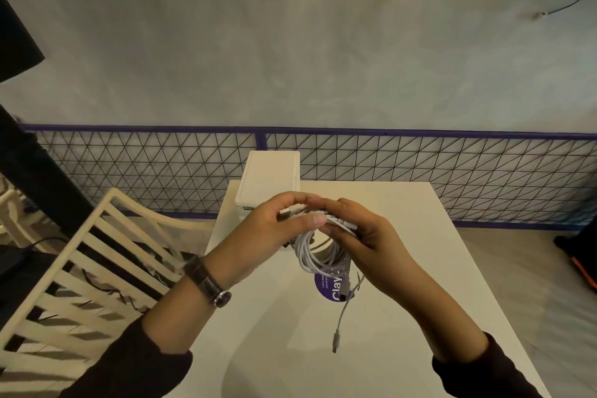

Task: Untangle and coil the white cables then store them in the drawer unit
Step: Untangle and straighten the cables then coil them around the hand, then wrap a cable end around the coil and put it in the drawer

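Observation:
A bundle of white cables (pixel 318 254) hangs in loops above the middle of the white table (pixel 403 268). My left hand (pixel 274 228) grips the top of the loops from the left, thumb across the strands. My right hand (pixel 361 229) pinches the same strands from the right. One loose cable end with a plug (pixel 336 338) dangles down below the bundle. The white drawer unit (pixel 269 178) stands at the table's far edge, just behind my hands; its front is mostly hidden by them.
A round purple sticker (pixel 331 289) lies on the table under the cables. A cream slatted chair (pixel 84 268) stands left of the table. A wire mesh fence (pixel 420 158) with a purple rail runs behind the table.

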`<state>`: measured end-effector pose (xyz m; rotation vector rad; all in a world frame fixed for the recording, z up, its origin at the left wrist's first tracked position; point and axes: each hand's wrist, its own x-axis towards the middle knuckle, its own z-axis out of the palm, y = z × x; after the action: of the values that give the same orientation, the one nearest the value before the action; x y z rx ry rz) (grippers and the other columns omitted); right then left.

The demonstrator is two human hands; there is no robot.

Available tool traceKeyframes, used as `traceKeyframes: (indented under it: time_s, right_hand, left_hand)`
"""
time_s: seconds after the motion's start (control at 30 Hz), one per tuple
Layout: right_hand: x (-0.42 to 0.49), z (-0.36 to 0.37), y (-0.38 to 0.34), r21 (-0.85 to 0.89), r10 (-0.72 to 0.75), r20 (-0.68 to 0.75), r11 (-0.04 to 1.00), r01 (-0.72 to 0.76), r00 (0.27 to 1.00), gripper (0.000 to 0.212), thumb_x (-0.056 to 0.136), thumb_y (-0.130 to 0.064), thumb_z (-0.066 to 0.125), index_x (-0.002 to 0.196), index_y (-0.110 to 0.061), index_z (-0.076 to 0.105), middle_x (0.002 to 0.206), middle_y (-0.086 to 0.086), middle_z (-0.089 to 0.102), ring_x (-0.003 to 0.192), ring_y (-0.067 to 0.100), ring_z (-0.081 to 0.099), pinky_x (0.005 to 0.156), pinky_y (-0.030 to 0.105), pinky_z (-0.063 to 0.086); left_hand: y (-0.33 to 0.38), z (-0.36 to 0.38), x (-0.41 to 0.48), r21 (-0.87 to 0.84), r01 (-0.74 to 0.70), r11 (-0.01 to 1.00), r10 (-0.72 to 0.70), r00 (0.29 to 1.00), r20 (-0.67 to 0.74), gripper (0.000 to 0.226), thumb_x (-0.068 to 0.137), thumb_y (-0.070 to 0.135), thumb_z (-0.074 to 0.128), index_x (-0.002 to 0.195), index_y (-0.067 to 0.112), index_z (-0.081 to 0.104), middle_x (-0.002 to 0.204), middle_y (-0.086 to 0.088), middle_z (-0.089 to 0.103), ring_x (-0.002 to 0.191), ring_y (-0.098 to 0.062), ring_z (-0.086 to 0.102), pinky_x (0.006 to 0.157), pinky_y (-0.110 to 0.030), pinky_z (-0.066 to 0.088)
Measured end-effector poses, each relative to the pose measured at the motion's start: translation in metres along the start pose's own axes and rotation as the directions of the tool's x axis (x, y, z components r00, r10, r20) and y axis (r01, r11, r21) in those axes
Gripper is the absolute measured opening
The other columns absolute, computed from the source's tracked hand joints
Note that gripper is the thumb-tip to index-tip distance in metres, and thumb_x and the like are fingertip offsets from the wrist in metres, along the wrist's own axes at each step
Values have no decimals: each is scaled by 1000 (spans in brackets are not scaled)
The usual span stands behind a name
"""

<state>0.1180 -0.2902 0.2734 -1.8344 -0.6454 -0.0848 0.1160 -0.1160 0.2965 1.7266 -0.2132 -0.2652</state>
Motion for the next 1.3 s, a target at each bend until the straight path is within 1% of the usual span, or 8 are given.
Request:
traceKeyframes:
  time_s: [0.13,0.23,0.5,0.67,0.8,0.9,1.07,1.3]
  right_hand:
    - [0,9,2,111,72,-63,992,-64,995,33,92,-9,54,122,-19,61,87,1,64,80,10,61,73,20,49]
    - [2,15,-1,208,118,-125,974,-90,985,33,90,-7,55,120,-18,62,92,-4,68,82,6,64,74,19,51]
    - [-4,37,-2,230,164,-266,968,-102,950,36,91,-9,56,119,-32,57,106,0,67,90,8,64,83,24,53]
    - [-11,50,0,60,61,-343,997,-43,938,39,86,-37,44,124,-33,52,102,-10,63,100,14,58,87,29,49]
    - [-12,40,-7,-39,36,-258,998,-48,965,39,90,-45,52,125,-48,36,107,-24,54,100,3,57,85,17,48]
    - [-17,27,-16,82,215,-164,976,-204,963,61,73,-49,57,124,-57,25,107,-23,51,87,11,65,74,28,59]
    - [-35,4,-22,171,371,-88,920,-353,924,48,76,-19,71,113,-36,48,87,3,66,63,29,67,61,43,57]
    - [-53,16,7,166,522,42,837,-521,852,44,71,-22,79,109,-28,59,105,-2,68,67,17,67,62,28,54]
  left_hand:
    - [-6,18,-9,73,-232,970,241,959,-151,43,82,35,54,125,36,53,125,12,56,113,1,54,89,-15,48]
    - [-15,36,-10,36,-341,939,330,869,-369,25,85,27,57,108,22,64,106,9,66,98,-8,63,73,-15,52]
    - [-20,62,-7,-94,-380,920,226,712,-664,12,79,32,58,86,23,64,78,17,67,74,-3,63,67,-10,48]
    - [-17,67,-8,-68,-398,915,218,629,-746,7,75,29,64,78,22,64,74,17,68,75,-7,66,65,-30,57]
    - [-18,54,-7,27,-383,923,272,602,-751,12,70,35,66,73,24,65,70,17,68,68,-6,66,62,-36,57]
    - [-23,48,-8,38,-371,928,272,605,-748,14,69,37,67,73,24,65,71,19,69,70,-6,66,65,-30,56]
    - [-27,36,-4,41,-354,934,244,554,-796,8,78,8,69,74,12,64,70,9,64,65,5,61,57,-5,45]
    - [-34,26,2,16,-322,946,199,543,-816,12,79,20,69,71,28,63,68,16,68,68,-5,63,67,-27,55]
